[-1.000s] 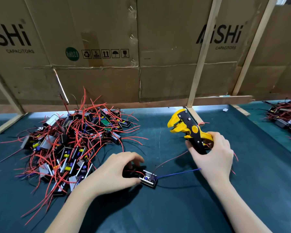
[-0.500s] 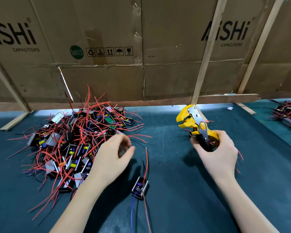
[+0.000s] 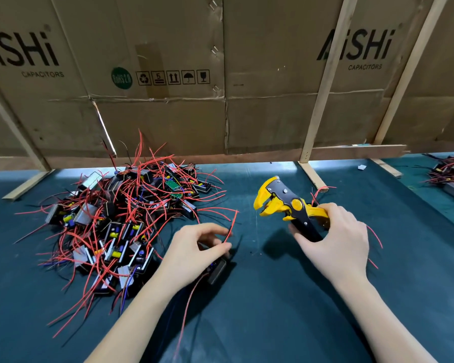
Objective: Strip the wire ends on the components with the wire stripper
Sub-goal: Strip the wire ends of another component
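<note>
1. Cardboard panels (image 3: 168, 113), printed "AiSHi CAPACITORS" and braced by wooden battens (image 3: 323, 82), stand along the 12 o'clock edge of the green mat (image 3: 286, 310). They are flattened sheets, not containers; no bin, tray or open box is visible, so every part lies loose on the mat.
2. Heap of components (image 3: 116, 226) with red leads, at 9 to 10 o'clock of the hands. A smaller cluster (image 3: 451, 179) sits at 2 o'clock, cut by the frame edge.
3. Right hand (image 3: 336, 247), fingers clenched around the handles of the wire stripper (image 3: 286, 205). The yellow head points toward 10 o'clock with its mouth agape, nothing inside.
4. Left hand (image 3: 194, 247), fingers curled down over one component (image 3: 216, 269) on the mat, apparently pinching its red wire (image 3: 231, 226), which rises toward 12 o'clock; motion blur makes the contact uncertain.
5. Risks, as judged: the springy wire may slip from a light pinch or miss the mouth. Seated too deep, too much insulation would come off. Trailing leads toward 6 o'clock could snag the heap.
</note>
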{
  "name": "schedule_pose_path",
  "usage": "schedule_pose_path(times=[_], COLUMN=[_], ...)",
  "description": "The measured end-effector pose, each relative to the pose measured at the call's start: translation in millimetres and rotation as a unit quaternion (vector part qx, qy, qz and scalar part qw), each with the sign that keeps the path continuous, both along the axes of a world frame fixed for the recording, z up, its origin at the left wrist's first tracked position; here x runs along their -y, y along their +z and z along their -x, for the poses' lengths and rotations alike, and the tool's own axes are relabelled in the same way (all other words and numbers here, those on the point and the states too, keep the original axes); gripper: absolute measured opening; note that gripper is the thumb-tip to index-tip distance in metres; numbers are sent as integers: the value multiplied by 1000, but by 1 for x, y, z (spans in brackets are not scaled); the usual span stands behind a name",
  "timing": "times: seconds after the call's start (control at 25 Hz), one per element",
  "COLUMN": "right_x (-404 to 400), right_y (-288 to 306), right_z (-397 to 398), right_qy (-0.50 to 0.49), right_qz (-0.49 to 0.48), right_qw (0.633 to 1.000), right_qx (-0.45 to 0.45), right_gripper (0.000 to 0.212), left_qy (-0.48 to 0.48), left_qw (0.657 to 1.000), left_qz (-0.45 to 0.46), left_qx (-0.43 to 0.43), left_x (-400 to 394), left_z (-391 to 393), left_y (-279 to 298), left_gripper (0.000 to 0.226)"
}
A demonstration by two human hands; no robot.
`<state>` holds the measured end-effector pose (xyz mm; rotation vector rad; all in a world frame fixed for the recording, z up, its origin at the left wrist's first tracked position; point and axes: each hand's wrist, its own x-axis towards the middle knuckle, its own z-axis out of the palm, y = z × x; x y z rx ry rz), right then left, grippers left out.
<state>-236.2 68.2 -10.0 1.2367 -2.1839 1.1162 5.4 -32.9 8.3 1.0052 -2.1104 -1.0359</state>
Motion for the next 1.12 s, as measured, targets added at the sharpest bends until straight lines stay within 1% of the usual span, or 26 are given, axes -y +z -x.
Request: schedule_pose_path(times=[0.12,0.2,0.36,0.48,0.6,0.72,0.76,0.84,0.88,0.96,1.04,1.12], right_x=[2,3,3,3,4,4,4,4,5,5,5,5], right_y=[-3,-5,-5,-6,-7,-8,-9,-9,-9,-9,-9,-10], right_z=[-2,-2,-1,0,1,0,0,1,0,0,-2,-5], right_qy=[5,-2,-4,-8,-13,-20,-23,-32,-37,-41,-38,-29], right_qz=[-37,-52,-38,-39,-40,-40,-38,-31,-29,-32,-39,-40], right_qw=[999,998,999,999,999,998,998,998,998,997,996,994], right_qx=[-18,-32,-27,-24,-33,-42,-44,-47,-50,-57,-72,-97], right_gripper=[49,51,50,51,51,50,50,51,52,53,54,55], left_qy=[-17,-38,-47,-32,4,9,-6,-67,-105,-163,-172,-176], left_qw=[996,992,984,982,983,989,990,988,985,980,981,980], left_qz=[-59,-88,-131,-141,-144,-108,-95,-74,-70,-69,-73,-83], left_qx=[-65,-82,-110,-123,-113,-99,-107,-121,-118,-88,-58,-47], left_x=[4,3,3,4,5,5,4,4,2,-3,-5,-4], left_z=[-2,-2,0,1,2,3,2,0,-1,-1,1,1], left_y=[-1,-2,-2,-3,-5,-6,-4,1,2,3,1,0], left_gripper=[5,5,7,8,12,18,17,12,10,14,11,10])
